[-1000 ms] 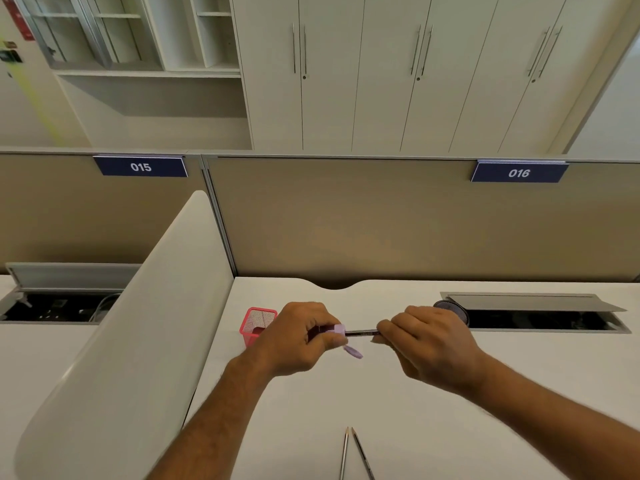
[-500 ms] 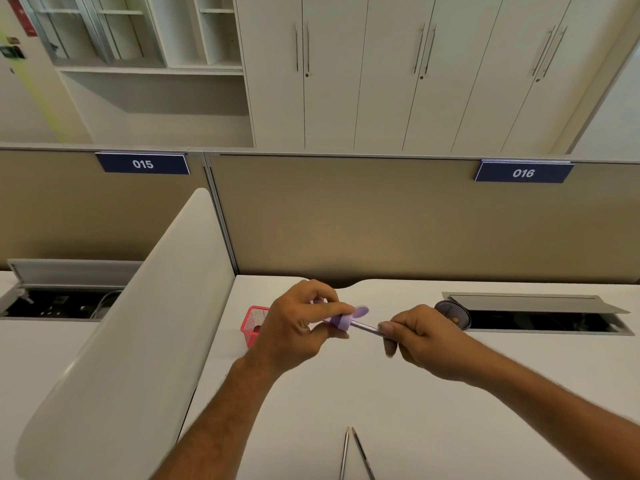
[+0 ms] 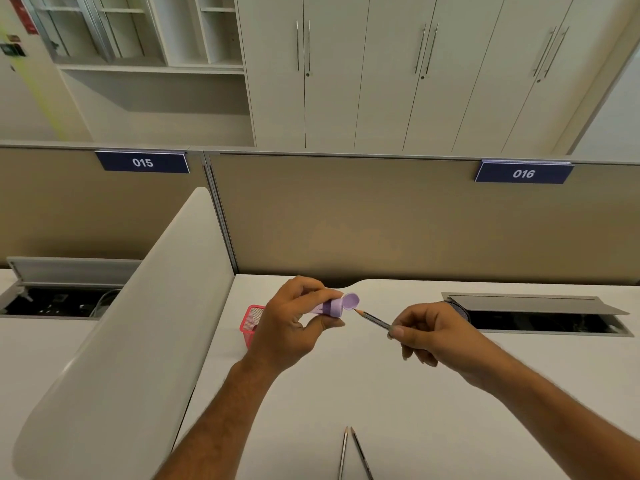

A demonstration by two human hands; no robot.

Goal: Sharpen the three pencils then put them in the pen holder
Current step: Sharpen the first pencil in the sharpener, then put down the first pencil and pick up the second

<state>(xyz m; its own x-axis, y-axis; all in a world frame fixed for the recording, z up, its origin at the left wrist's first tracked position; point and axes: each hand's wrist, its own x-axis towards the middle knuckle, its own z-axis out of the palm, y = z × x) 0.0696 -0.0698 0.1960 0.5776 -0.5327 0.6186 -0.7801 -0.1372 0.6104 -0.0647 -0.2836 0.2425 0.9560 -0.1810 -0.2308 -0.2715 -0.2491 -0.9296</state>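
Pointed pencil (image 3: 372, 317) beside lilac sharpener (image 3: 334, 305)

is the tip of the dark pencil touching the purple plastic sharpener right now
Apart. The head view shows a sliver of white desk between the dark pencil tip and the purple plastic sharpener, whose round lid hangs open.

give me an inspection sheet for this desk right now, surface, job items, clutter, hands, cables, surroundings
Surface: white desk, mostly bare.
Job's things: pencil out of the purple sharpener, tip pointed; two pencils lying at the near edge; red mesh holder behind the left wrist, contents hidden.
Clutter: dark round object by the cable tray.
Hands: left hand holds the sharpener; right hand holds the pencil.
Cables: some in the neighbouring desk's tray.
Surroundings: tan partitions, signs 015 and 016, white cabinets.
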